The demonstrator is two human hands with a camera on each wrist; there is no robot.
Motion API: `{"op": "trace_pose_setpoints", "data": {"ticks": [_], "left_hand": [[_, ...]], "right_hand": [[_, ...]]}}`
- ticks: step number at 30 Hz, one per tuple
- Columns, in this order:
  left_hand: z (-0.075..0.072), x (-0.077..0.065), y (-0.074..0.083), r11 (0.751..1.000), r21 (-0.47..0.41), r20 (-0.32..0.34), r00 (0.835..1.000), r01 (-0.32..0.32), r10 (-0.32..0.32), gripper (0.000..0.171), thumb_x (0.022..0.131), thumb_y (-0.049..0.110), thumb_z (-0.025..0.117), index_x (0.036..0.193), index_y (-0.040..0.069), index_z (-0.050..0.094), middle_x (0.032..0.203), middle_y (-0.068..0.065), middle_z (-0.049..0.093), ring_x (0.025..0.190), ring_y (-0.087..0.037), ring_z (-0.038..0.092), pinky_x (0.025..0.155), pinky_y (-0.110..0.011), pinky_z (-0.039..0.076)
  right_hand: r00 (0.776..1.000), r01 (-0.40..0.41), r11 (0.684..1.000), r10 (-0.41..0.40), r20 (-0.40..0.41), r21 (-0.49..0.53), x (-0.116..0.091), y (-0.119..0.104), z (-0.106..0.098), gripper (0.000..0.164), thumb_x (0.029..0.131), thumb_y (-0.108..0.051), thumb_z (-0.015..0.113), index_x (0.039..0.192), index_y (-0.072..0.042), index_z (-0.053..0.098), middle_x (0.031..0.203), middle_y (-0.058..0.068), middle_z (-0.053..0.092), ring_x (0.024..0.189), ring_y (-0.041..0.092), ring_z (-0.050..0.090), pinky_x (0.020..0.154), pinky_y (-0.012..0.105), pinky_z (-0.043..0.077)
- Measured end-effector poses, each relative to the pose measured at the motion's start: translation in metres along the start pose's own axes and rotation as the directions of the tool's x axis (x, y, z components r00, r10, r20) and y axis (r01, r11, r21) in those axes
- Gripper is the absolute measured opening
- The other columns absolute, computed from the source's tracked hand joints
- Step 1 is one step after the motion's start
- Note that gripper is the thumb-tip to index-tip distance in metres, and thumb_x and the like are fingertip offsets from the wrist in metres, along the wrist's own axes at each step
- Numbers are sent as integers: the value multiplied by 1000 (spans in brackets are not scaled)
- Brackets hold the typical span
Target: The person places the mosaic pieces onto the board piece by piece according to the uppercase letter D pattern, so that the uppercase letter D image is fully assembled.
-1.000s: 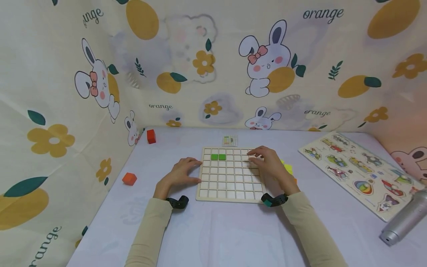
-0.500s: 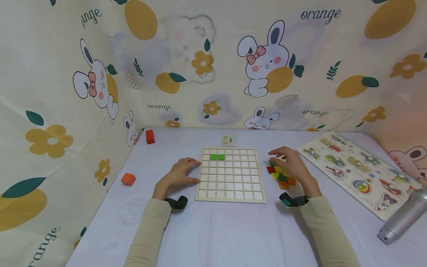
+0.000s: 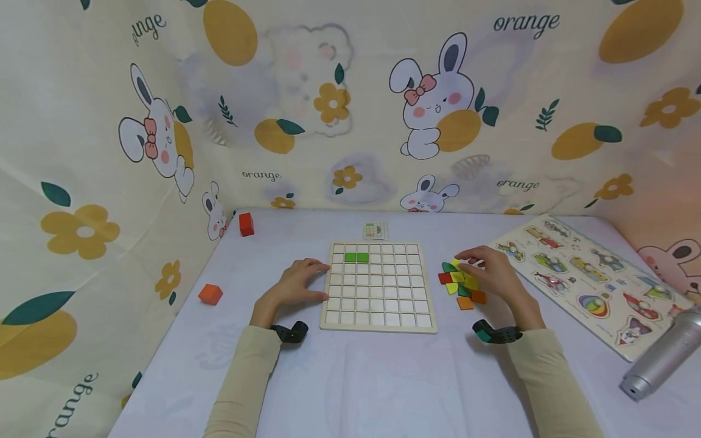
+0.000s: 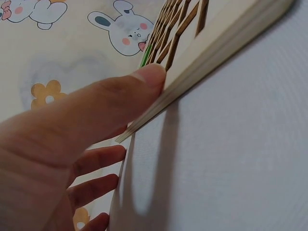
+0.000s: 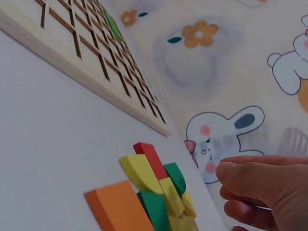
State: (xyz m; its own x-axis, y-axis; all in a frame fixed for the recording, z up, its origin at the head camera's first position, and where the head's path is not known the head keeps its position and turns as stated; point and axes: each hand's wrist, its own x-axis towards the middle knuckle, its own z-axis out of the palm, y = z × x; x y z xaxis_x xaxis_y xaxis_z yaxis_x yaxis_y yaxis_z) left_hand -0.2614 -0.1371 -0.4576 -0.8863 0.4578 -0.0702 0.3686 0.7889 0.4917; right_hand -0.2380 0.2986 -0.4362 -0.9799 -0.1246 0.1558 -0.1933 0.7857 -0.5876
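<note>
A wooden grid board [image 3: 378, 331] lies flat on the table, with two green square tiles [image 3: 356, 258] side by side in its second row. My left hand [image 3: 292, 285] rests at the board's left edge. In the left wrist view its thumb [image 4: 120, 96] lies against the rim, and the other fingers extend beyond the edge. My right hand [image 3: 493, 274] hovers at the far side of a small pile of coloured blocks [image 3: 464, 303], thumb and index finger slightly apart above yellow pieces. Red, green, yellow and orange blocks show in the right wrist view; no piece shows in the fingers [image 5: 245, 178] there.
Behind the board lies a small pattern card [image 3: 375, 230]. Two red-orange blocks, one far [image 3: 246, 224] and one nearer [image 3: 210, 294], sit at the left. A picture puzzle board [image 3: 591, 280] lies on the right, beside a silver cylinder [image 3: 659, 356]. Printed cloth walls surround the table.
My right hand has moved right, from over the board's right side to the pile of coloured blocks, and has lowered towards it. The left hand stays at the board's edge.
</note>
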Motion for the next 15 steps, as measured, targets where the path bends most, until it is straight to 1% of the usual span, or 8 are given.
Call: {"op": "trace_pose_setpoints", "data": {"ticks": [4,9,11,15], "left_hand": [[0,0,0,1000,3,-2,1000,5,-5,70,75,45,74,136,22,48,141,-5,41,130,-26,32,106,-50,27],[1,0,0,1000,-2,-4,1000,5,-5,70,75,46,74,136,22,48,140,-5,41,130,-26,33,106,-50,27],[1,0,-1,1000,-2,-3,1000,6,-6,70,75,46,74,136,22,48,140,-5,41,130,-26,32,106,-50,27],[1,1,-1,1000,-5,0,1000,5,-5,70,75,46,74,136,23,48,140,-5,41,130,-25,32,106,-50,27]], "right_hand": [[999,-40,999,40,21,5,-4,2,-2,24,89,-17,63,111,-7,66,112,15,59,98,29,50,83,43,46],[999,-33,999,33,42,-4,-7,1,-3,23,89,-15,64,110,-6,67,109,14,60,95,28,51,79,39,47],[998,-31,1000,31,62,-4,-8,2,-3,23,88,-15,64,109,-6,67,107,13,61,93,27,51,78,37,47],[991,-52,999,50,122,10,-7,5,-2,21,87,-16,66,106,-8,69,101,11,62,89,25,52,74,32,48]]}}
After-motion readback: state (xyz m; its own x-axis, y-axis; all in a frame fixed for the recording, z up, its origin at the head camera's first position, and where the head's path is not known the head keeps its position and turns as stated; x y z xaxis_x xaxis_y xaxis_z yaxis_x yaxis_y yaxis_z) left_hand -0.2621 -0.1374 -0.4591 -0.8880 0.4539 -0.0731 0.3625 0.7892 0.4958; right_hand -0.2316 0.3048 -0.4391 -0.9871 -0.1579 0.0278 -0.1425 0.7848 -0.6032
